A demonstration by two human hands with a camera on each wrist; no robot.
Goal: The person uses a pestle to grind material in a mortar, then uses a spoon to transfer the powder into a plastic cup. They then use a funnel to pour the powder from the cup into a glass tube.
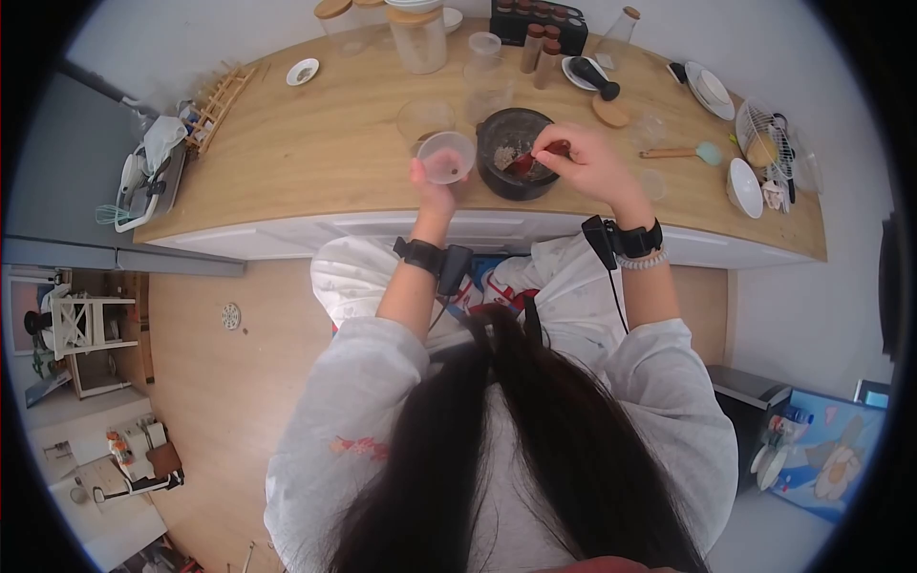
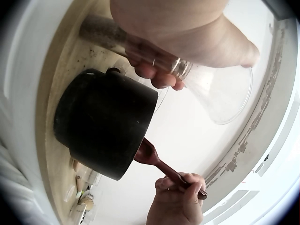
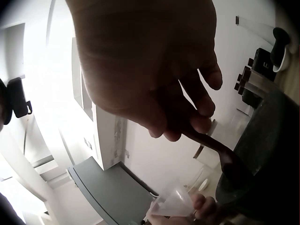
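In the head view a black mortar (image 1: 490, 177) stands near the counter's front edge, with greyish ground matter (image 1: 504, 154) inside. My right hand (image 1: 585, 164) pinches the handle of a dark red spoon (image 2: 161, 166), whose bowl dips into the mortar at its rim. Left of the mortar, my left hand (image 1: 436, 198) grips a slim glass jar (image 2: 101, 33) with a brownish filling at its bottom end. A clear funnel (image 2: 218, 91) sits in the jar's mouth, wide side up, and the left thumb lies against its rim. From above, the funnel hides most of the jar.
Behind the mortar stand brown-capped spice jars (image 1: 535, 53) and a large lidded canister (image 1: 417, 46). A black pestle (image 1: 594, 78) rests on a white dish, near a round wooden lid (image 1: 610, 112). To the right lie a spatula (image 1: 683, 153) and a white bowl (image 1: 744, 189).
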